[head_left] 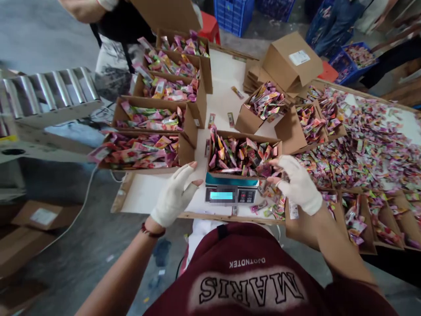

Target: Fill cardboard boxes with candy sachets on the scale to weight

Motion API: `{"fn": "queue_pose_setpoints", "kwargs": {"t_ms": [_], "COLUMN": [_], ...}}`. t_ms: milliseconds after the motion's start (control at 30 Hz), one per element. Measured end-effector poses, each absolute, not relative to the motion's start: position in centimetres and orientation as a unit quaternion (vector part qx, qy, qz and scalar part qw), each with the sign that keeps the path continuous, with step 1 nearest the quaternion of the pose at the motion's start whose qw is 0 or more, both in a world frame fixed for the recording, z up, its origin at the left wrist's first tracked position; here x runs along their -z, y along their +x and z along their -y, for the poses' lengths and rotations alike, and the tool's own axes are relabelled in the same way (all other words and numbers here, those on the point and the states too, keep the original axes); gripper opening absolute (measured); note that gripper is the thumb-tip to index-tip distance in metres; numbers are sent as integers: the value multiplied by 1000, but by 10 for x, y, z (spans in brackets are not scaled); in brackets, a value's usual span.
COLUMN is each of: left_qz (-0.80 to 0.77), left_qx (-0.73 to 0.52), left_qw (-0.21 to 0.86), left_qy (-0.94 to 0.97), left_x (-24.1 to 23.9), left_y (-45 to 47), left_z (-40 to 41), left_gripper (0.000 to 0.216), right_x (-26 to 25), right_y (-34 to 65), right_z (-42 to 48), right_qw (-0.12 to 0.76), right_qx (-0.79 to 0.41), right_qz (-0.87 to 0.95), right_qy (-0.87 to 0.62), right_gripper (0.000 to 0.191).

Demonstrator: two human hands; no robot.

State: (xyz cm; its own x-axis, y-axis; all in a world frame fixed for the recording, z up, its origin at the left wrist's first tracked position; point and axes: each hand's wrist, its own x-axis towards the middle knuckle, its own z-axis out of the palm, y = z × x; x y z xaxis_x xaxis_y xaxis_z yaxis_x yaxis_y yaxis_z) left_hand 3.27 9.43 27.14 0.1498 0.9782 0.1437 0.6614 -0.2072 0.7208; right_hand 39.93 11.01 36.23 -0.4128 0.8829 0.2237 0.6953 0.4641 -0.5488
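A cardboard box [234, 176] full of small, brightly coloured packets [245, 153] sits on a digital scale [246, 195]. The scale has a teal platform, and its lit display is blurred out. My left hand [176, 193], in a white glove with bare fingertips, hovers left of the scale with thumb and fingers apart, holding nothing. On the other side, my right hand [296, 182], gloved the same way, is at the box's right edge with its fingers spread. Its fingertips are close to the packets there; whether they touch is unclear.
Several filled boxes [189, 125] line the table's left side. A large heap of packets [371, 140] covers the right, with more filled boxes [365, 224] along the front edge. Flattened cardboard and an upturned box [291, 59] lie behind. A roller conveyor [49, 92] stands left; another person [115, 57] is beyond.
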Motion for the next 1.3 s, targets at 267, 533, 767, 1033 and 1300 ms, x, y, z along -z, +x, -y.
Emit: {"fn": "queue_pose_setpoints", "kwargs": {"t_ms": [267,533,767,1033,1300], "left_qz": [-579,-522,-538,-527,-512], "left_qx": [-400,-467,-448,-355,49], "left_qw": [315,273,251,191,140], "left_qy": [637,660,669,748,846], "left_x": [-296,-316,-317,-319,-350], "left_y": [60,102,103,106,159], "left_z": [-110,-130,-129,-130,-182], "left_gripper": [56,51,50,47,35], "right_x": [-366,-336,-315,-348,-303], "right_y": [372,308,297,355,446], "right_z": [-139,-184,-200,-173,-120], "right_qw": [268,106,136,324,478], "right_qx": [-243,-239,-235,-297,-256], "right_qz": [827,885,872,808,557], "right_qy": [-430,-386,-407,-393,-630], "right_gripper": [72,90,38,34,32]}}
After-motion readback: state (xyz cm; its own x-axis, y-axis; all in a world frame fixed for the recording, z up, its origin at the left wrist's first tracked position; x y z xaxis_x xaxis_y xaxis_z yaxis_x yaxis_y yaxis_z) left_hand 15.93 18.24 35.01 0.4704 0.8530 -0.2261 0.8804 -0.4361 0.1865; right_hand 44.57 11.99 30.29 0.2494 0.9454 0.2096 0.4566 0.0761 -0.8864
